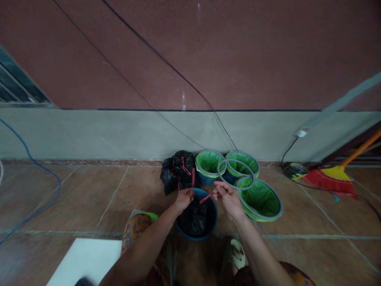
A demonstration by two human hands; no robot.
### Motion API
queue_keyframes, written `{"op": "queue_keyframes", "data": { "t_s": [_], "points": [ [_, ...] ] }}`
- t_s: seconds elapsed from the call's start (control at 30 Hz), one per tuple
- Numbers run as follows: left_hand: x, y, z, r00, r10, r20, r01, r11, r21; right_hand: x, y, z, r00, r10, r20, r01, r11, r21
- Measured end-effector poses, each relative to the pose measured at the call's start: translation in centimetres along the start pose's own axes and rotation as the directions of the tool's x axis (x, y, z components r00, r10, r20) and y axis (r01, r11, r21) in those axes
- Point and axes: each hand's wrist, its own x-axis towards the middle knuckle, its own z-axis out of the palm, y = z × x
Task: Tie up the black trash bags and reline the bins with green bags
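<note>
A blue bin (216, 222) stands on the floor before me, with a black garbage bag (195, 220) slumped inside it. Over its left rim, my left hand (184, 198) is closed in a pinch on a red drawstring (193, 178), whose end sticks up above the fingers. My right hand (224, 196) hovers off the right rim, fingers pinched at another red drawstring end (205, 198) that points toward the bag. Behind the bin, several tied black garbage bags (178, 169) with red strings are piled against the wall.
Green-lined bins stand at the right: one behind (210, 178), one beside it (242, 159), one nearer (262, 198). A loose grey ring (220, 174) rests across them. A red and yellow broom (333, 178) and cable lie farther right. A white board (86, 258) and blue hose (38, 163) are left.
</note>
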Motion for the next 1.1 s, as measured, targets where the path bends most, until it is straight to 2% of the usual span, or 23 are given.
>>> {"op": "queue_keyframes", "data": {
  "t_s": [0.07, 0.1, 0.2, 0.3, 0.37, 0.43, 0.6, 0.7, 0.77, 0.83, 0.9, 1.0, 1.1],
  "points": [
    [0.0, 0.4, 0.5, 0.984, 0.057, 0.17, -0.09, 0.976, 0.197, 0.4, -1.1, 1.0, 0.994, -0.023, 0.104, 0.027, 0.999, -0.039],
    [0.0, 0.8, 0.7, 0.962, 0.083, 0.261, -0.156, 0.95, 0.271, 0.7, -1.6, 1.4, 0.988, -0.026, 0.154, 0.036, 0.997, -0.063],
    [0.5, 1.8, 0.8, 0.854, 0.075, 0.515, -0.309, 0.87, 0.384, 1.9, -2.6, 2.3, 0.959, -0.014, 0.283, 0.051, 0.991, -0.122],
    [1.4, 2.4, 0.9, 0.745, -0.031, 0.666, -0.302, 0.875, 0.378, 3.8, -2.3, 2.5, 0.945, -0.013, 0.325, 0.052, 0.993, -0.11],
    [2.2, 2.2, 1.2, 0.721, -0.056, 0.69, -0.257, 0.904, 0.342, 5.0, -1.6, 2.5, 0.952, -0.012, 0.307, 0.041, 0.995, -0.087],
    [3.1, 1.6, 1.6, 0.742, -0.029, 0.669, -0.239, 0.922, 0.305, 6.1, -0.5, 2.3, 0.954, 0.005, 0.298, 0.017, 0.997, -0.072],
    [5.3, -0.2, 2.4, 0.844, 0.09, 0.529, -0.264, 0.928, 0.263, 7.7, 2.3, 1.7, 0.952, 0.108, 0.286, -0.095, 0.994, -0.06],
    [6.0, 0.0, 2.4, 0.906, 0.056, 0.419, -0.188, 0.941, 0.28, 8.7, 3.1, 0.7, 0.961, 0.136, 0.242, -0.108, 0.986, -0.127],
    [6.2, 0.6, 2.2, 0.941, 0.028, 0.337, -0.137, 0.943, 0.303, 9.2, 3.1, -0.2, 0.969, 0.11, 0.219, -0.056, 0.969, -0.24],
    [6.3, 1.1, 2.0, 0.958, 0.011, 0.286, -0.104, 0.945, 0.309, 9.3, 2.9, -0.8, 0.973, 0.047, 0.226, 0.052, 0.909, -0.414],
    [6.4, 1.4, 1.9, 0.961, -0.014, 0.276, -0.072, 0.952, 0.296, 8.9, 2.7, -1.1, 0.967, 0.016, 0.254, 0.146, 0.782, -0.606],
    [6.5, 1.4, 1.8, 0.963, -0.051, 0.265, -0.022, 0.964, 0.265, 8.0, 2.6, -1.0, 0.959, 0.066, 0.274, 0.177, 0.615, -0.769],
    [6.6, 1.1, 1.5, 0.963, -0.108, 0.248, 0.037, 0.962, 0.272, 7.7, 2.3, -1.0, 0.975, 0.047, 0.216, 0.146, 0.597, -0.789]
  ]
}}
